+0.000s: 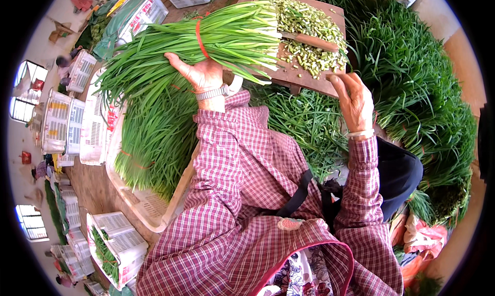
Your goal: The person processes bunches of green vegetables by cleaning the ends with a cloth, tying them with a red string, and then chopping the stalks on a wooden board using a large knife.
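A bunch of garlic chives (232,31) tied with a red band (199,37) rests on my left hand (205,74). That palm is turned up beneath the bunch, the thumb at its near side. The pale cut ends point right, over a wooden board (284,70). On this board lie a knife with a wooden handle (317,42) and a heap of chopped stem ends (309,17). My right hand (354,99) is at the board's near right corner, its fingers bent. A thin green blade shows by its fingertips; whether they grip it cannot be told.
Loose chive leaves (301,118) lie below the board. A large pile of chives (417,72) stands at right. To the left, a white plastic crate (149,205) holds banded bunches (154,141). More crates (93,122) stand beyond, with other people in the distance.
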A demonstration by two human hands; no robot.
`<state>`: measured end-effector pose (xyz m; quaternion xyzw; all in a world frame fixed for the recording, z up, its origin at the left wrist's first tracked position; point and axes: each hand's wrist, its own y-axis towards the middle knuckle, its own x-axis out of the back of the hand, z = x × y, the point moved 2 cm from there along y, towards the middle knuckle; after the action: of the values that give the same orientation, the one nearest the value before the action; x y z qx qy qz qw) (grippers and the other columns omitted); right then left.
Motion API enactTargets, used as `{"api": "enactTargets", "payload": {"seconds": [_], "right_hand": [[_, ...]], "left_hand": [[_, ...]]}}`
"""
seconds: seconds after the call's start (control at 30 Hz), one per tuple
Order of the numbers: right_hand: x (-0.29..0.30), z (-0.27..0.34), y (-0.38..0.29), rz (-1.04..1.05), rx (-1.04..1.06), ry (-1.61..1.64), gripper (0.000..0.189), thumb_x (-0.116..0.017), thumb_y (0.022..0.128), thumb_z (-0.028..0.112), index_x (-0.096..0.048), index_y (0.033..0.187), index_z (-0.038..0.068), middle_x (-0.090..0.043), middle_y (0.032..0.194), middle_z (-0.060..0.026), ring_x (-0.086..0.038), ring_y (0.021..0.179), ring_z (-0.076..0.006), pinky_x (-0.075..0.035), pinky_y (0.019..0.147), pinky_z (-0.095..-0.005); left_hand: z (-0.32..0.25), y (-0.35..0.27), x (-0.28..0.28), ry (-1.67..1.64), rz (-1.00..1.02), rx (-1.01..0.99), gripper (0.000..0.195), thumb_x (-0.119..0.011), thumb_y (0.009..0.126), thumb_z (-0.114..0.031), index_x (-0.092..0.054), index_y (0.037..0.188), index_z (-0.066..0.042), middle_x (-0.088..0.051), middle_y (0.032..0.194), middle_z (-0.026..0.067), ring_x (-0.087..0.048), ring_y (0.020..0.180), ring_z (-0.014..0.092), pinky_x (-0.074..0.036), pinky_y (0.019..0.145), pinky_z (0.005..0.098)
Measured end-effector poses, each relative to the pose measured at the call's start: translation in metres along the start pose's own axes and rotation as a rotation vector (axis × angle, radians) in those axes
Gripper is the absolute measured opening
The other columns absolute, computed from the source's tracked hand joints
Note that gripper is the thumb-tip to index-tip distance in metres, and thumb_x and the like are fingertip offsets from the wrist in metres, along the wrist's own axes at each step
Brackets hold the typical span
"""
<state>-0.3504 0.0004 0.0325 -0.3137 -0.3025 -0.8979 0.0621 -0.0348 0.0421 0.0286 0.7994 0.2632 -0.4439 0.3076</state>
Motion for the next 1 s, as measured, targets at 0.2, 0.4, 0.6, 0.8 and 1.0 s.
{"api": "enactTargets", "payload": {"seconds": [0.2, 0.4, 0.6, 0.8, 1.0], "right_hand": [[-0.05, 0.074, 0.025, -0.15, 0.148, 0.329, 0.008, -0.063, 0.086, 0.013, -0.065, 0.092, 0.009, -0.065, 0.079, -0.0094, -0.065, 0.065, -0.0258, -0.049, 0.059, -0.0331], [-0.062, 0.083, 0.022, -0.153, 0.077, 0.137, 0.01, -0.067, 0.084, 0.012, -0.065, 0.092, 0.008, -0.066, 0.069, -0.0035, -0.064, 0.059, -0.0157, -0.048, 0.055, -0.0279], [-0.072, 0.079, 0.025, -0.248, 0.121, 0.106, 0.013, -0.071, 0.081, 0.014, -0.063, 0.092, 0.013, -0.064, 0.066, -0.0013, -0.063, 0.058, -0.0155, -0.047, 0.053, -0.0282], [-0.079, 0.083, 0.026, -0.252, 0.204, 0.035, 0.013, -0.072, 0.079, 0.015, -0.065, 0.091, 0.013, -0.063, 0.072, 0.0009, -0.063, 0.061, -0.0156, -0.048, 0.055, -0.0283], [-0.078, 0.081, 0.027, -0.161, 0.187, 0.052, 0.012, -0.07, 0.079, 0.014, -0.063, 0.088, 0.011, -0.062, 0.08, -0.0015, -0.063, 0.075, -0.0206, -0.049, 0.065, -0.0328]], "left_hand": [[0.005, -0.007, -0.012, -0.003, 0.005, 0.053, 0.092, -0.075, 0.069, -0.061, -0.04, 0.139, -0.013, -0.042, 0.142, 0.0055, -0.04, 0.129, 0.027, -0.033, 0.109, 0.0496], [0.005, -0.001, -0.006, 0.02, 0.018, -0.028, 0.09, -0.075, 0.069, -0.06, -0.041, 0.139, -0.013, -0.044, 0.14, 0.0051, -0.04, 0.128, 0.027, -0.034, 0.109, 0.0499], [0.009, -0.01, -0.014, 0.009, 0.006, 0.072, 0.092, -0.076, 0.068, -0.059, -0.041, 0.138, -0.013, -0.044, 0.14, 0.0054, -0.04, 0.128, 0.027, -0.033, 0.109, 0.0499], [0.008, -0.008, -0.008, -0.007, 0.004, 0.098, 0.096, -0.077, 0.069, -0.057, -0.033, 0.142, -0.011, -0.035, 0.145, 0.0077, -0.032, 0.133, 0.029, -0.027, 0.112, 0.0518], [0.009, -0.007, -0.006, -0.027, 0.023, 0.097, 0.087, -0.075, 0.073, -0.054, -0.038, 0.139, -0.011, -0.041, 0.142, 0.0065, -0.037, 0.13, 0.028, -0.029, 0.111, 0.0508]]}}
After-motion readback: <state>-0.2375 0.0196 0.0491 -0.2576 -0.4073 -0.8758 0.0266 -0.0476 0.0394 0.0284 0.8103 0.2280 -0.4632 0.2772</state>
